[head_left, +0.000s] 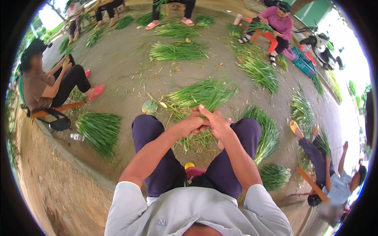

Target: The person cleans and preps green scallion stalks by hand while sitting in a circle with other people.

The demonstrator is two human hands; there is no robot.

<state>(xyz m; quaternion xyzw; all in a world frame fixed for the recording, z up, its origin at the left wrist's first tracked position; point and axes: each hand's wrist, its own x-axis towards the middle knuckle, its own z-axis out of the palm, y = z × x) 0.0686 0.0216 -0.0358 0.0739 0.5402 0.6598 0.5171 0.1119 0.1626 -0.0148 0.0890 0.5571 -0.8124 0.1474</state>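
My left hand [192, 123] and my right hand [216, 122] meet between my knees, fingers closed. They grip a small bunch of chives [214, 103], long thin green leaves that point away from me and to the right. The lower ends are hidden by my fingers. Just beyond lies a heap of chives [193, 93] on the pavement, its leaves lying to the right. Loose trimmed stalks and bits litter the ground under my hands.
More chive bundles lie at left [99, 131] and at right [264, 131]. A clear plastic bottle [77, 137] lies by the kerb [75, 159]. Several people sit around; one in pink [275, 23] handles chives. A teal crate [303, 63] stands at the far right.
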